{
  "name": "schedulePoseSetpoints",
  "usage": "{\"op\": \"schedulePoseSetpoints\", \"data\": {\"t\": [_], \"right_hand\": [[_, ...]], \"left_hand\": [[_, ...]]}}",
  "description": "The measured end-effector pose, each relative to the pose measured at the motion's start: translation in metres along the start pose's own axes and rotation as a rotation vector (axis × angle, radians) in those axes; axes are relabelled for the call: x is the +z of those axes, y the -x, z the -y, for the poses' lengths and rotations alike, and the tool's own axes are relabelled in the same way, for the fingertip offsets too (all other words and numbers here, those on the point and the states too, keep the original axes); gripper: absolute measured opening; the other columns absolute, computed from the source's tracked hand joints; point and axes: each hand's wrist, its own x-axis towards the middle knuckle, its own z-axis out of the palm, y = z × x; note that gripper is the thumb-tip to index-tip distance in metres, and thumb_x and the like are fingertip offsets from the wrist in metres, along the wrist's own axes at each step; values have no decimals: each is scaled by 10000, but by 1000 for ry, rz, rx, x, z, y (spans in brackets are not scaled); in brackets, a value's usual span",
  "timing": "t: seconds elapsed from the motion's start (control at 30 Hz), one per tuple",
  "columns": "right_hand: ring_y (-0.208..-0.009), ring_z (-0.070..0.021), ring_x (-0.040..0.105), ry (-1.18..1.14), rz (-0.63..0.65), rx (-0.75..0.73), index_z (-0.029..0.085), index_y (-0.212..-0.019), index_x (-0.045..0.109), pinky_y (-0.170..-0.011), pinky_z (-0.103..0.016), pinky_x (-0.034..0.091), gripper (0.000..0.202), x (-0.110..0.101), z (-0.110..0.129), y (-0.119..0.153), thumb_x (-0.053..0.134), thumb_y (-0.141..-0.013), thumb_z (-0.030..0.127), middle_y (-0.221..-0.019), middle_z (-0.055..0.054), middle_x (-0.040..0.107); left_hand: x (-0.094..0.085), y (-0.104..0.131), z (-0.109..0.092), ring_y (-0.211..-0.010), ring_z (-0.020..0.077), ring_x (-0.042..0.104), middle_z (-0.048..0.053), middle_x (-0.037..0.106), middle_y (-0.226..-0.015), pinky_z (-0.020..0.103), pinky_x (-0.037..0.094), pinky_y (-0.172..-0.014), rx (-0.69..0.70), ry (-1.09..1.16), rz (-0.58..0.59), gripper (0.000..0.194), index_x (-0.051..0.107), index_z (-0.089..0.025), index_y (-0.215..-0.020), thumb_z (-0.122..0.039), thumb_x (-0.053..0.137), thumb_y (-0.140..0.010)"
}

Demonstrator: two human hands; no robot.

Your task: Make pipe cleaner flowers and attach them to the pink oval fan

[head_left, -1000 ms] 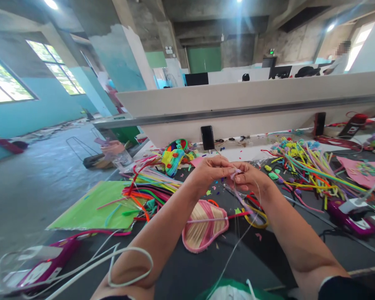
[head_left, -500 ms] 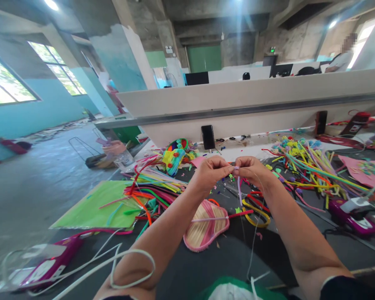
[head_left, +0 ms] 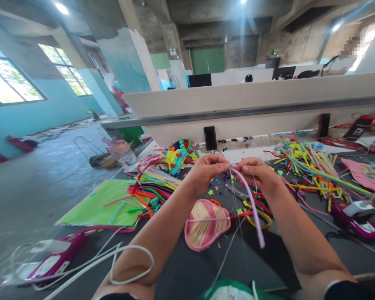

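A lilac pipe cleaner (head_left: 251, 198) hangs in a curve from a small twisted end pinched in the fingertips of my left hand (head_left: 210, 168). My right hand (head_left: 254, 171) is closed close beside that end, its fingertips almost touching it; a thin clear strand loops near its fingers. Whether the right fingers grip the pipe cleaner itself is hard to make out. Below my hands lies a leaf-shaped piece (head_left: 203, 225) in pink and beige with a pink fuzzy rim and a red stem. Yellow-handled scissors (head_left: 264, 218) rest to its right, partly behind the lilac pipe cleaner.
Bundles of coloured pipe cleaners lie left (head_left: 156, 179) and right (head_left: 318, 166). A green sheet (head_left: 96, 204) is at the left. A phone (head_left: 210, 138) leans on the white partition (head_left: 253, 98). Purple power strips (head_left: 54, 260) with white cables flank my arms. Beyond the partition stands a person.
The lilac pipe cleaner has swung out into a long arc reaching lower right. My hands have parted slightly. The whole view has shifted a little.
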Motion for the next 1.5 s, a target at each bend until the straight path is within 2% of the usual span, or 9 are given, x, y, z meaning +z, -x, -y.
{"op": "schedulePoseSetpoints", "data": {"t": [0.27, 0.57, 0.67, 0.77, 0.83, 0.9, 1.13, 1.3, 1.5], "right_hand": [[-364, -24, 308, -302, 39, 112, 123, -605, 653, -369, -184, 203, 281, 14, -24, -13, 818, -561, 346, -503, 14, 563], [-371, -15, 268, -158, 34, 62, 132, -652, 597, -401, -191, 156, 233, 14, -12, -8, 767, -648, 290, -490, 57, 472], [-423, -38, 301, 23, -95, -7, 147, -625, 556, -423, -201, 176, 260, 22, -12, -8, 745, -657, 321, -497, 58, 443], [-471, -57, 302, 321, -350, -148, 166, -556, 492, -448, -215, 205, 286, 40, -14, -8, 703, -667, 323, -490, 58, 400], [-493, -66, 296, 513, -540, -266, 176, -506, 436, -466, -227, 219, 315, 49, -14, -6, 683, -670, 282, -485, 55, 375], [-500, -70, 295, 555, -605, -324, 176, -496, 427, -477, -232, 230, 324, 53, -14, -5, 675, -684, 264, -482, 55, 353], [-518, -66, 444, -130, 37, -17, 161, -878, 683, -479, -204, 320, 277, 26, -23, -8, 728, -706, 374, -667, 5, 590], [-646, -98, 558, -236, 164, 2, 148, -792, 702, -600, -219, 428, 240, 18, -37, -12, 782, -657, 329, -724, -21, 644], [-551, -78, 514, -210, 225, 16, 133, -734, 652, -539, -204, 396, 258, 12, -35, -11, 763, -675, 359, -643, -9, 611]], "left_hand": [[12, 1, 5, -515, 47, 403, -14, 545, -633, 213, 287, -494, 34, 10, 24, 190, 655, -140, -624, -296, 764, -639], [8, 3, 8, -619, 84, 463, -7, 518, -661, 226, 351, -578, 164, -126, -39, 183, 660, -143, -607, -294, 752, -655], [8, 4, 10, -626, 92, 466, -5, 520, -654, 229, 359, -589, 192, -204, -129, 199, 641, -142, -591, -298, 741, -667], [10, 4, 12, -641, 102, 474, 0, 531, -646, 231, 369, -596, 223, -303, -226, 196, 631, -145, -585, -289, 727, -677], [11, 4, 12, -639, 101, 477, -3, 529, -634, 226, 369, -589, 230, -322, -253, 195, 621, -145, -580, -280, 717, -683], [10, 3, 10, -615, 90, 469, -9, 527, -623, 217, 363, -568, 218, -274, -237, 190, 617, -144, -590, -277, 717, -682], [2, 2, 1, -475, 37, 401, -21, 532, -581, 184, 283, -436, 47, 12, -100, 181, 639, -137, -634, -270, 761, -639], [9, 3, 3, -473, 74, 512, -10, 568, -568, 203, 389, -450, 8, 59, -47, 188, 632, -134, -641, -277, 754, -645], [13, 4, 4, -424, 44, 428, -10, 568, -572, 195, 305, -412, -23, 39, -12, 217, 617, -130, -621, -298, 751, -646]]}}
